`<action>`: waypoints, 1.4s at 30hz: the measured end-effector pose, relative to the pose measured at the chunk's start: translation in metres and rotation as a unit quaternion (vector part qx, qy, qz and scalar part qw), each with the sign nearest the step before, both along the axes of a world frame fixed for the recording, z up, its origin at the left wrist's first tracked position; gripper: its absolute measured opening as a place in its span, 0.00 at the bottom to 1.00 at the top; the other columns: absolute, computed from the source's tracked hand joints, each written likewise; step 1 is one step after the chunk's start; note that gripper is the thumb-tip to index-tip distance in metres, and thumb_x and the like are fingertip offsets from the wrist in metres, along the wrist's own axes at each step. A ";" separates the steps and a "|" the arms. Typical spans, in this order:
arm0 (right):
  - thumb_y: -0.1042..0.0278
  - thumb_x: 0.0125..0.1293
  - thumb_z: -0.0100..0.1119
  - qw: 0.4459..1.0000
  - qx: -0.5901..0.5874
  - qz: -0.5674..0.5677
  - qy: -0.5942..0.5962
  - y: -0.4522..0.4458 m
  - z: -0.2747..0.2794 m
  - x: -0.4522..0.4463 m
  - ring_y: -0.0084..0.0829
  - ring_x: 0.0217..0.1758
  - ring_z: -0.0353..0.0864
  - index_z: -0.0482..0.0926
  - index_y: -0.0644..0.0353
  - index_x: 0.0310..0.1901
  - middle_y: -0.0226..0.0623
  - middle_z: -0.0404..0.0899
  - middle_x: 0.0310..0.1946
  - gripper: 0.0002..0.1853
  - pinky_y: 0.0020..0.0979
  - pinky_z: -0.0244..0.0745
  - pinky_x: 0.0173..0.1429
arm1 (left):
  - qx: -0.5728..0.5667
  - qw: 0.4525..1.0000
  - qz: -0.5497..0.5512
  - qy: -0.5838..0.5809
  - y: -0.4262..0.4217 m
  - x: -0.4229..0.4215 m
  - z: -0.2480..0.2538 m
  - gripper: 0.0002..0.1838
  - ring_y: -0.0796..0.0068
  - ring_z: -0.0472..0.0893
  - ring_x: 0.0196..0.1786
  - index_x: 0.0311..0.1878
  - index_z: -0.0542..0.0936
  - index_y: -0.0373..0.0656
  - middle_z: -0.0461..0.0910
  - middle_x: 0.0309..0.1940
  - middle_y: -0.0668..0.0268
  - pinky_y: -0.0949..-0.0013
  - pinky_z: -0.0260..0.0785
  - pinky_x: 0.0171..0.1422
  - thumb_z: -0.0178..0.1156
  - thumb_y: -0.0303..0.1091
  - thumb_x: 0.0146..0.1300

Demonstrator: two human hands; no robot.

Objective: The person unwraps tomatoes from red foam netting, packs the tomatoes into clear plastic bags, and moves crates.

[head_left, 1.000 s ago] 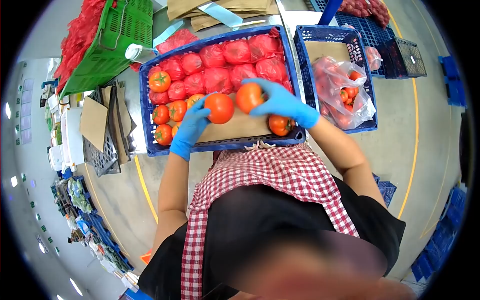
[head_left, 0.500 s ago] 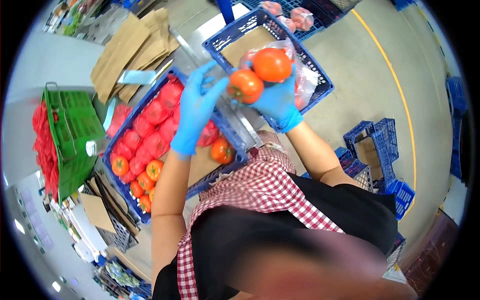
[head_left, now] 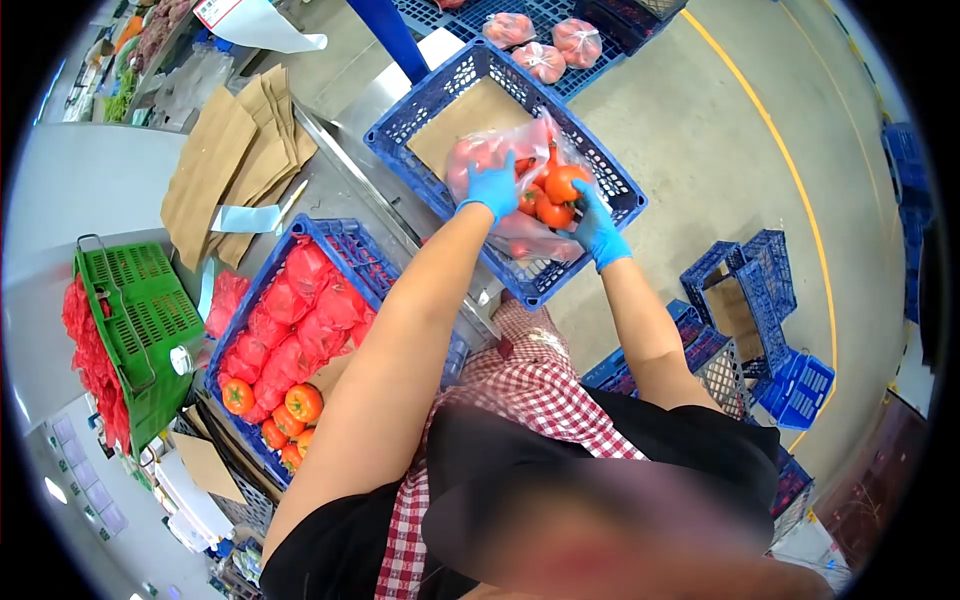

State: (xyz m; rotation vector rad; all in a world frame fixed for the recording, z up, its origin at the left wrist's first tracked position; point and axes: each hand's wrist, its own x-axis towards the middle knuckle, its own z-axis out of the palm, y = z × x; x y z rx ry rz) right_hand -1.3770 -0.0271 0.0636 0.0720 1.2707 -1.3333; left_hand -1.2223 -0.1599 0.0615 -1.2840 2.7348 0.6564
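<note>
A clear plastic bag (head_left: 545,243) of tomatoes lies in a blue crate (head_left: 405,185) lined with cardboard. My left hand (head_left: 492,190), in a blue glove, holds the left side of the bag. My right hand (head_left: 600,228), also gloved, has its fingers around a tomato (head_left: 567,183) at the bag's opening. Several more tomatoes (head_left: 553,213) show inside the bag beneath it. Part of the bag and its contents is hidden behind my hands.
Another blue crate (head_left: 345,235) to the left holds red net bags (head_left: 295,330) and loose tomatoes (head_left: 303,402). Cardboard sheets (head_left: 215,150) and a green crate (head_left: 140,310) lie farther left. Tied bags (head_left: 540,62) sit on a blue pallet; stacked crates (head_left: 745,300) stand right.
My right hand has brought tomatoes down to the bag. My left hand has moved from above the left crate onto the bag, going from open to gripping.
</note>
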 end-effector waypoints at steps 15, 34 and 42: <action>0.36 0.51 0.57 0.606 0.113 0.392 0.683 0.024 -0.016 0.051 0.62 0.60 0.67 0.58 0.55 0.67 0.62 0.61 0.62 0.46 0.51 0.67 0.59 | 0.128 0.969 0.091 0.192 -0.019 0.127 0.109 0.17 0.74 0.79 0.40 0.50 0.79 0.39 0.82 0.39 0.63 0.71 0.71 0.48 0.60 0.35 0.59; 0.68 0.50 0.56 0.021 -0.568 0.575 0.588 0.038 0.164 0.304 0.35 0.49 0.72 0.81 0.49 0.39 0.33 0.76 0.39 0.13 0.33 0.65 0.54 | -0.111 0.836 0.514 -0.155 0.266 0.443 0.126 0.50 0.52 0.76 0.48 0.69 0.57 0.45 0.68 0.52 0.49 0.56 0.73 0.45 0.70 0.54 0.45; 0.64 0.51 0.55 -0.163 -0.582 0.603 0.520 0.005 0.182 0.271 0.36 0.45 0.72 0.85 0.51 0.26 0.35 0.80 0.34 0.08 0.33 0.63 0.54 | -0.067 0.880 0.469 -0.010 0.235 0.404 0.148 0.39 0.57 0.79 0.48 0.61 0.68 0.40 0.76 0.51 0.55 0.59 0.74 0.47 0.68 0.51 0.48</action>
